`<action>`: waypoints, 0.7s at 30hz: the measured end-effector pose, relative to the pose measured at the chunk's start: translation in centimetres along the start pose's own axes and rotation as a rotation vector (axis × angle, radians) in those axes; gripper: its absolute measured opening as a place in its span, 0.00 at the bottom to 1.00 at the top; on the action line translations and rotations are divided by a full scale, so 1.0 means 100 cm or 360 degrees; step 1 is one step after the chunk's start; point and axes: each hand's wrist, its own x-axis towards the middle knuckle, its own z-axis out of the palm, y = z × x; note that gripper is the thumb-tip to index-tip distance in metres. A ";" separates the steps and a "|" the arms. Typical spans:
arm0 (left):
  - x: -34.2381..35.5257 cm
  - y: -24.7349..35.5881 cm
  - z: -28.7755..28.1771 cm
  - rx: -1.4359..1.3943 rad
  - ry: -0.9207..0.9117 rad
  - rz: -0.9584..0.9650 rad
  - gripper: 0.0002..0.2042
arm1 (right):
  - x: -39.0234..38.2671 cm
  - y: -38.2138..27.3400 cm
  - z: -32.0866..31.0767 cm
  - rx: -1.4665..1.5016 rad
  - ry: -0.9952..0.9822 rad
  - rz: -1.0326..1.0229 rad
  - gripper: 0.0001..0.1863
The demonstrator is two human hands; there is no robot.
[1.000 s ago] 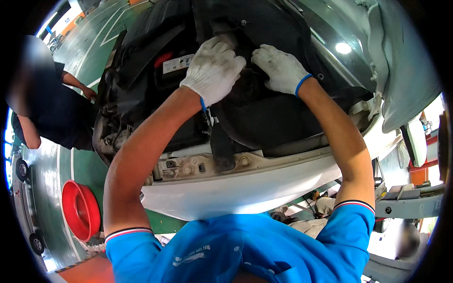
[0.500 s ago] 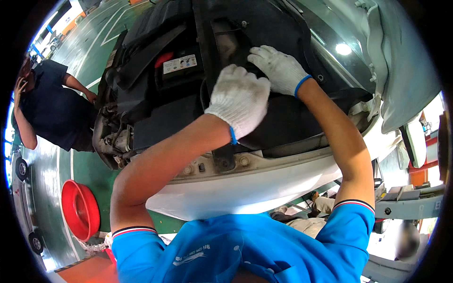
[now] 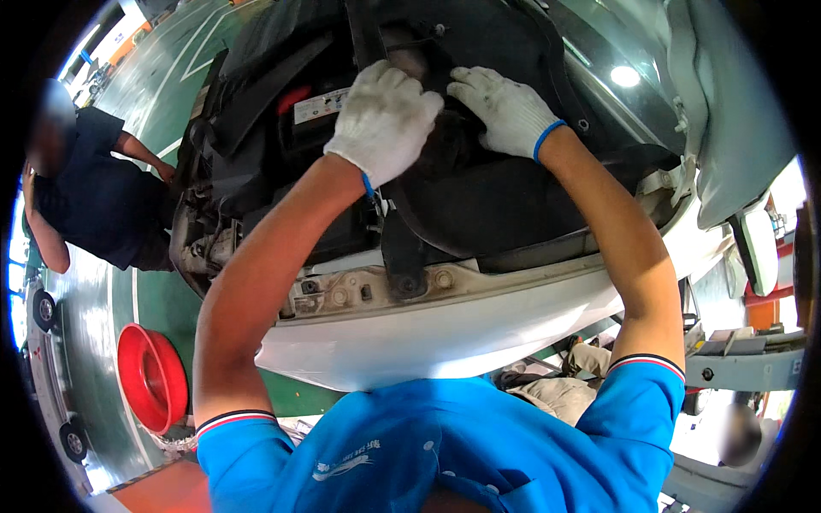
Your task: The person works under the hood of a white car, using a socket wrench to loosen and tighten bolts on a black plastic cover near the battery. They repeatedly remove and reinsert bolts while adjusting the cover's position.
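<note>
Both my hands wear white knit gloves with blue cuffs and reach into a car's engine bay. My left hand (image 3: 385, 124) is closed over a long black strip (image 3: 402, 252) running across the bay; what its fingers hold is hidden beneath the glove. A little to the right, my right hand (image 3: 506, 115) lies on the black cover panel (image 3: 513, 201) by a dark opening (image 3: 446, 141). Its fingers stretch leftward with the thumb apart. Left of my left hand sits a black battery (image 3: 318, 107) with a white label and a red cap.
The car's pale front edge (image 3: 368, 342) lies between me and the bay. A windshield (image 3: 624, 77) is at the far right. On the green floor at left stands a red basin (image 3: 152, 376). Another person (image 3: 98, 188) in dark clothes stands by the bay's left side.
My left hand has moved left and farther into the bay, away from my right hand. More of the dark opening and of the bay below the left hand shows. My right hand has shifted slightly.
</note>
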 end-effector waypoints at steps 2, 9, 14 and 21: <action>0.001 0.017 -0.001 0.0031 0.0043 -0.0046 0.12 | -0.002 0.007 0.007 -0.0002 0.0049 -0.0030 0.36; 0.004 0.056 -0.012 -0.0072 -0.0230 -0.0300 0.09 | 0.000 0.009 0.009 -0.0023 -0.0003 0.0006 0.37; -0.003 0.009 0.002 0.0074 -0.0059 -0.0054 0.09 | 0.001 0.003 0.002 -0.0043 -0.0040 -0.0046 0.38; -0.006 0.006 0.003 -0.0099 0.0021 -0.0033 0.10 | -0.001 0.004 0.006 -0.0041 0.0015 -0.0039 0.37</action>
